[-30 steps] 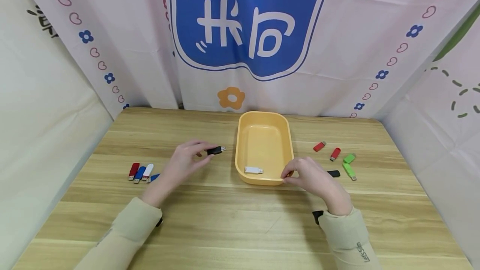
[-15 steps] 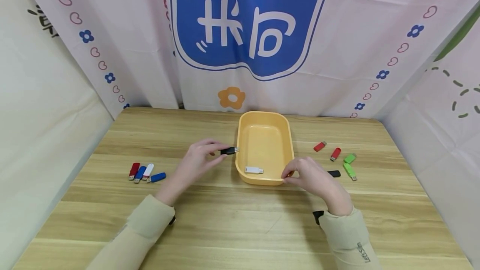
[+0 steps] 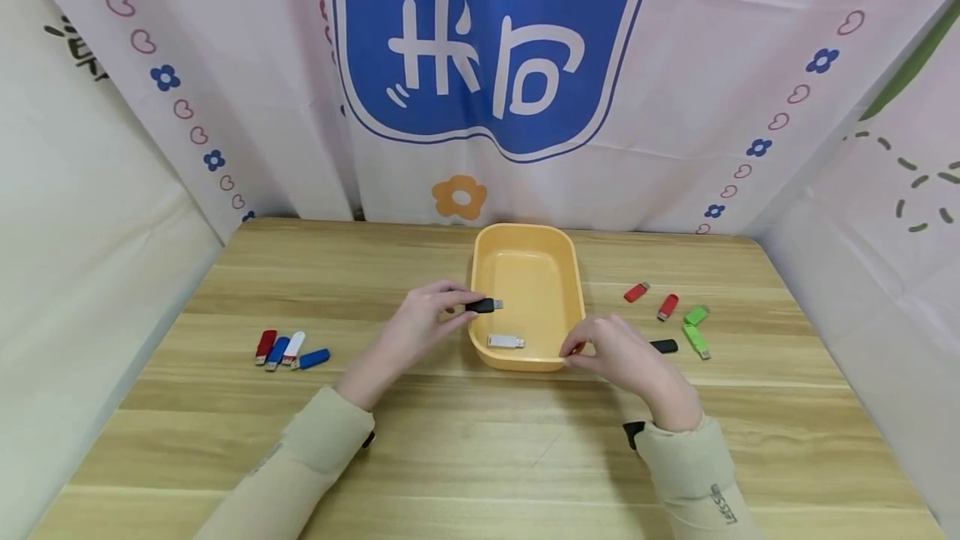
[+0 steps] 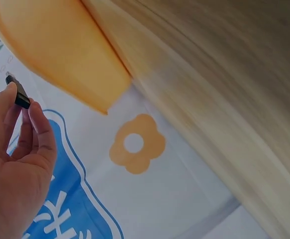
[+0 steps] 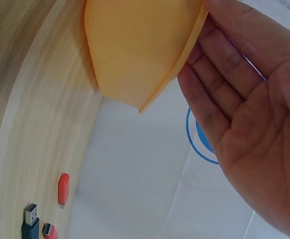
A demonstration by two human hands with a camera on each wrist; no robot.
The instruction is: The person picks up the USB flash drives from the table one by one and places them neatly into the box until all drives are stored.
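Note:
My left hand (image 3: 422, 325) pinches a black USB stick (image 3: 483, 305) between thumb and fingertips, over the left rim of a yellow plastic box (image 3: 528, 290). The stick's metal plug points right, into the box. In the left wrist view the same black USB stick (image 4: 18, 92) shows at the fingertips. Inside the box, near its front wall, lies a white USB stick (image 3: 506, 342). My right hand (image 3: 622, 357) pinches the box's front right corner; the right wrist view shows the fingers of that hand (image 5: 244, 94) along the rim.
On the left of the wooden table (image 3: 480, 448) lie a dark red USB stick (image 3: 266, 347), a white one and two blue ones (image 3: 311, 358). To the right are red sticks (image 3: 667, 307), green pieces (image 3: 696, 340) and a black stick (image 3: 663, 346). A printed curtain (image 3: 405, 173) hangs behind.
My left hand has moved right with the black USB stick, from beside the box to over its left rim. The right hand has stayed at the box's corner.

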